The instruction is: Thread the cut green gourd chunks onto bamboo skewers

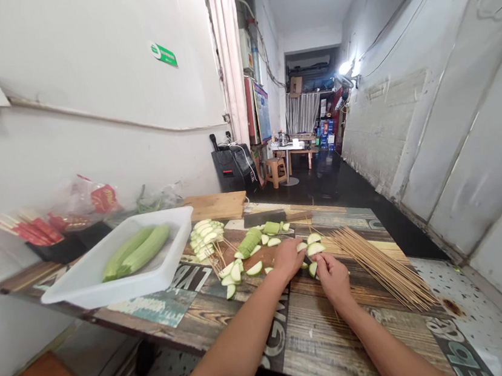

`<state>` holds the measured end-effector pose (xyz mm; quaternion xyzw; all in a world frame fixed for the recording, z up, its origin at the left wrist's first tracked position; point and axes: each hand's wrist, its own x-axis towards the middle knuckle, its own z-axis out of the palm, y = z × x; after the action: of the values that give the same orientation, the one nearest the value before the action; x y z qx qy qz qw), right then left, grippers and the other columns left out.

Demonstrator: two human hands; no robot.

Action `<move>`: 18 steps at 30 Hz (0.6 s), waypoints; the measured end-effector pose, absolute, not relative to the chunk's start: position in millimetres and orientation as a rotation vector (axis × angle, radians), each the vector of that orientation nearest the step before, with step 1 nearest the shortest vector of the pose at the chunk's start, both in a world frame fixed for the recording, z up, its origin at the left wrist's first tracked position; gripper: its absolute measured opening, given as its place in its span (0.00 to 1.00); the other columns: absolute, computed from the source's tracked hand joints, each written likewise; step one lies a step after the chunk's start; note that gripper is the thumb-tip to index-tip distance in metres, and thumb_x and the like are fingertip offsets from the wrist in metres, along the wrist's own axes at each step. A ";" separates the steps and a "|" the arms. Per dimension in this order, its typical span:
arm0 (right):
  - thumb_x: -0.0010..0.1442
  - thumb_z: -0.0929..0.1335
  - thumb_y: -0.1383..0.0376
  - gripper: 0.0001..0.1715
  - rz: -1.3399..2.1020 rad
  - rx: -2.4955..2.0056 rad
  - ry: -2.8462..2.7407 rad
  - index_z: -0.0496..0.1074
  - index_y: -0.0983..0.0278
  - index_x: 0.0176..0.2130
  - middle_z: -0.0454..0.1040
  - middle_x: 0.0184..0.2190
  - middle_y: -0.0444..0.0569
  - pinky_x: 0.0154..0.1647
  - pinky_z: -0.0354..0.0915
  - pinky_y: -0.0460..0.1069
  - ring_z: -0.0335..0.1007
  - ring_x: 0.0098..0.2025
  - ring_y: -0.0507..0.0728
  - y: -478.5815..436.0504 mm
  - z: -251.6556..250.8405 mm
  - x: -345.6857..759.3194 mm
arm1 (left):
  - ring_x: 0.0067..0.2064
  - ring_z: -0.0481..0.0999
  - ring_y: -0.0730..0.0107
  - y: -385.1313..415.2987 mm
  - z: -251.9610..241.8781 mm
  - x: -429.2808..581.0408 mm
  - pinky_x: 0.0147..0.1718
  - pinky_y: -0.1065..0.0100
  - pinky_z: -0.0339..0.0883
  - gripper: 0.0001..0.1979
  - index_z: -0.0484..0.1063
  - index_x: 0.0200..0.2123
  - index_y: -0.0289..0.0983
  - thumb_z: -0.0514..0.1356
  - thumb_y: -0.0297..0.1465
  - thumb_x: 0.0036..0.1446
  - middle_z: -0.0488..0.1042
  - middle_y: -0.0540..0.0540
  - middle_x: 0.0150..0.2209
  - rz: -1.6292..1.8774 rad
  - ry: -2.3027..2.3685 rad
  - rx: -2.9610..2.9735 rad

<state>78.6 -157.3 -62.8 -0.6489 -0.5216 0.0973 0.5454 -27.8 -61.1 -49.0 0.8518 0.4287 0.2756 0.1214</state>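
My left hand (289, 256) is closed at the right end of the brown cutting board, its fingertips at a half-moon zucchini slice (301, 246). Beside it my right hand (334, 275) pinches a thin bamboo skewer, most of it hidden by the fingers. More zucchini slices (316, 248) sit right at my right fingertips. A row of cut zucchini (249, 243) and loose slices (255, 268) lie to the left of my hands. Farther left is a pile of skewered zucchini slices (205, 235). A bundle of bare bamboo skewers (379, 267) lies on the right.
A white plastic tub (161, 279) holds two whole zucchini (144, 250) on the table's left. Behind the slices lies a knife (264, 217), near a wooden board (216, 205). Black containers (55, 251) with red-wrapped chopsticks stand by the wall. A black speaker (234, 168) stands beyond the table.
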 end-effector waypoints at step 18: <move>0.57 0.58 0.54 0.24 0.250 -1.537 -1.232 0.74 0.68 0.33 0.74 0.25 0.51 0.27 0.58 0.45 0.66 0.26 0.54 -157.1 -63.7 78.1 | 0.47 0.70 0.62 -62.9 -45.4 -29.5 0.47 0.66 0.61 0.18 0.71 0.47 0.38 0.54 0.35 0.53 0.73 0.43 0.45 0.795 1.234 2.434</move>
<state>78.1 -157.1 -63.7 -0.6483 -0.5197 0.1053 0.5464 -29.5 -62.9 -45.4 0.8467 0.4293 0.2767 0.1489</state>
